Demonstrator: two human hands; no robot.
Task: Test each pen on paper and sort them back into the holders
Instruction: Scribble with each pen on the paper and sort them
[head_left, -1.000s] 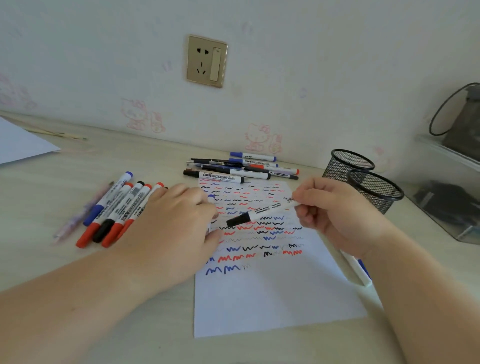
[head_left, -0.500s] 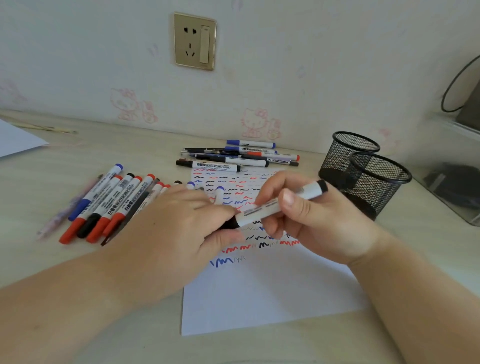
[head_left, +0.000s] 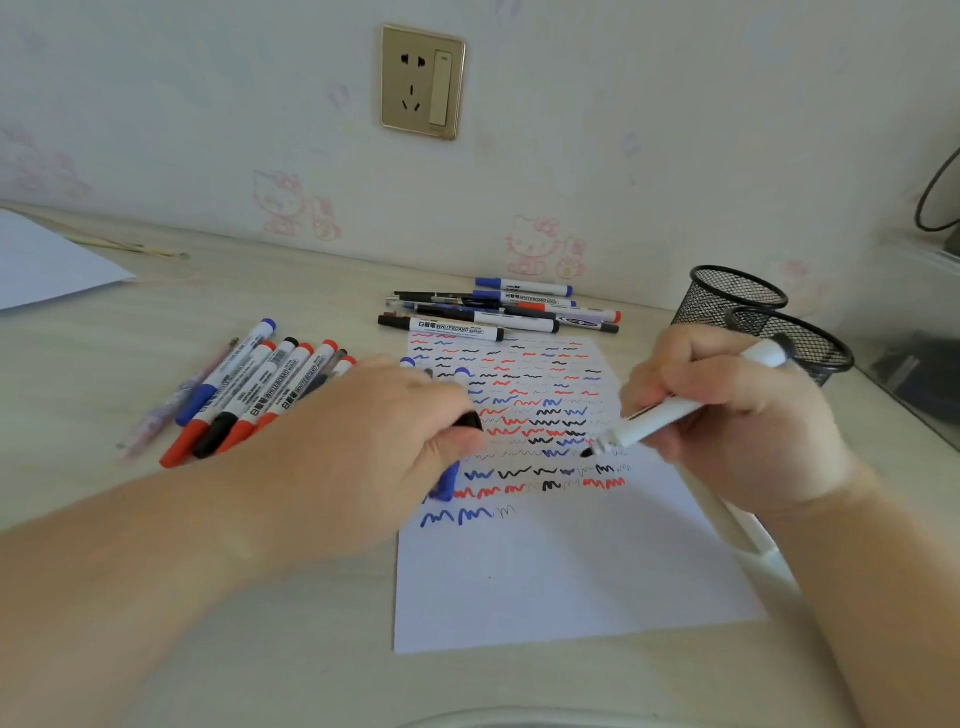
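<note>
Bare desk (head_left: 311, 649) below paper (head_left: 571, 582)

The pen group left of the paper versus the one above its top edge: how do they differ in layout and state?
The left group lies fanned diagonally, caps toward the near edge of the desk, partly under the left hand. The top group lies sideways along the top edge of the paper, untouched and stacked tighter. The left group shows mostly red caps; the top group shows more black and blue. Both are capped markers lying flat outside the mesh holders.
</note>
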